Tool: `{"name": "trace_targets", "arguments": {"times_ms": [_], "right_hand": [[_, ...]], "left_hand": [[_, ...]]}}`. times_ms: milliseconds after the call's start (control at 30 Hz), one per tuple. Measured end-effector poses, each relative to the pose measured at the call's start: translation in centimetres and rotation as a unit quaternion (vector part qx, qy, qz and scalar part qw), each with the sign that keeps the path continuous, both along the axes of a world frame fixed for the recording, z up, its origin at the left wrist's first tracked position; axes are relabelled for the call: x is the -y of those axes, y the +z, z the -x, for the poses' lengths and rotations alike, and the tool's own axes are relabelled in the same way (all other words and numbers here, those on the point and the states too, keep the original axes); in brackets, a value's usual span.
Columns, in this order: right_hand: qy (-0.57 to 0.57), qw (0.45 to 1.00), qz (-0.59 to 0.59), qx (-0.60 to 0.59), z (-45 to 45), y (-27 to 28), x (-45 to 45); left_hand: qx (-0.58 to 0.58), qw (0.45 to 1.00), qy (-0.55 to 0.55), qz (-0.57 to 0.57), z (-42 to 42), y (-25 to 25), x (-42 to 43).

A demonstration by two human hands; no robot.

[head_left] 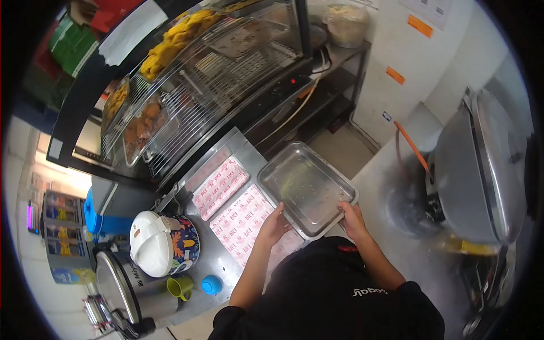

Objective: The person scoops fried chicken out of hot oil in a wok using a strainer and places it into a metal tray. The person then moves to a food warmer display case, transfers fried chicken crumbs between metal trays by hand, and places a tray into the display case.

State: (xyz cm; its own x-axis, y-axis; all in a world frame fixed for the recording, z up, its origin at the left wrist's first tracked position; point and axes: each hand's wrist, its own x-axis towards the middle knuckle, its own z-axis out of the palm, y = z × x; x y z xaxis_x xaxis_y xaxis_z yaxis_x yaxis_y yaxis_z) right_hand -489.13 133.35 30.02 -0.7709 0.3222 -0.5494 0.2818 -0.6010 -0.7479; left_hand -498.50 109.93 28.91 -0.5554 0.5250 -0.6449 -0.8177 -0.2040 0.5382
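A rectangular metal tray [306,190] with small crumbs on it is held level in front of my body. My left hand [274,225] grips its near left edge, and my right hand [352,218] grips its right corner, fingers closed on the rim. Beside the tray, on the steel counter, lie a stack of red-printed white paper [221,187] and a wider spread of the same printed paper [243,224]. My left forearm passes over part of the wider sheets.
A glass display warmer [198,107] with fried food stands ahead. To the left are a patterned pot with white lid [153,241], a green mug [179,287], a blue cup [212,284] and a large steel pot [136,289]. A large lidded pot [470,175] stands right.
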Motion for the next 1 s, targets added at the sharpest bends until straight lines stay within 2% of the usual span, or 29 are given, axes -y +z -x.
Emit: {"name": "trace_targets", "arguments": {"times_ms": [100,200,333,433,500,533,567,600,667,700,767,800,833,867,900,933,1000], "right_hand": [[0.044,0.999,-0.003,0.003,-1.4,-0.7,1.0],[0.050,0.999,-0.009,0.020,-3.0,1.9,2.8],[-0.004,0.999,-0.018,0.047,-7.3,1.8,4.6],[-0.130,0.987,-0.070,0.061,-11.5,-0.3,4.7],[-0.240,0.957,-0.124,0.102,-15.0,-5.3,2.0],[-0.293,0.936,-0.149,0.122,-16.9,-6.8,0.6],[-0.296,0.927,-0.161,0.163,-18.6,-5.8,-0.4],[-0.296,0.918,-0.174,0.199,-19.7,-4.3,-1.8],[-0.335,0.898,-0.186,0.216,-22.0,-4.8,-4.2],[-0.349,0.891,-0.192,0.217,-22.9,-5.5,-5.5],[-0.347,0.894,-0.193,0.208,-24.5,-6.4,-8.4],[-0.334,0.902,-0.187,0.202,-25.3,-6.4,-9.7],[-0.342,0.885,-0.236,0.211,-25.6,-6.7,-10.6],[-0.354,0.864,-0.284,0.218,-25.8,-7.1,-11.7],[-0.313,0.834,-0.360,0.278,-26.5,-7.6,-12.9],[-0.272,0.791,-0.434,0.335,-27.0,-7.9,-14.4],[-0.240,0.608,-0.685,0.321,-24.4,-1.7,-12.9]], "left_hand": [[-0.005,1.000,-0.005,-0.014,-0.9,-0.3,2.1],[-0.028,0.999,-0.005,-0.038,-1.6,0.5,3.2],[-0.057,0.992,-0.112,0.006,-1.7,-1.2,4.0],[-0.094,0.962,-0.255,0.024,-2.0,-0.6,1.4],[-0.178,0.863,-0.471,0.032,-1.9,0.4,-0.2],[-0.218,0.793,-0.568,0.035,-1.5,0.6,-1.0],[-0.295,0.705,-0.644,-0.041,-0.5,0.0,-1.6],[-0.344,0.661,-0.666,-0.047,1.0,-0.4,-2.4],[-0.444,0.573,-0.688,-0.047,5.4,-0.6,-4.1],[-0.507,0.566,-0.650,-0.030,8.2,-0.5,-5.1],[-0.526,0.573,-0.610,0.151,12.9,4.6,-8.3],[-0.565,0.568,-0.563,0.202,15.6,5.8,-9.9],[-0.600,0.559,-0.515,0.251,18.1,6.8,-11.5],[-0.690,0.488,-0.455,0.279,21.4,6.8,-12.9],[-0.751,0.413,-0.384,0.343,24.4,6.8,-14.6],[-0.752,0.358,-0.372,0.411,26.1,9.3,-16.5],[-0.788,0.202,-0.316,0.489,30.8,11.5,-20.3]]}}
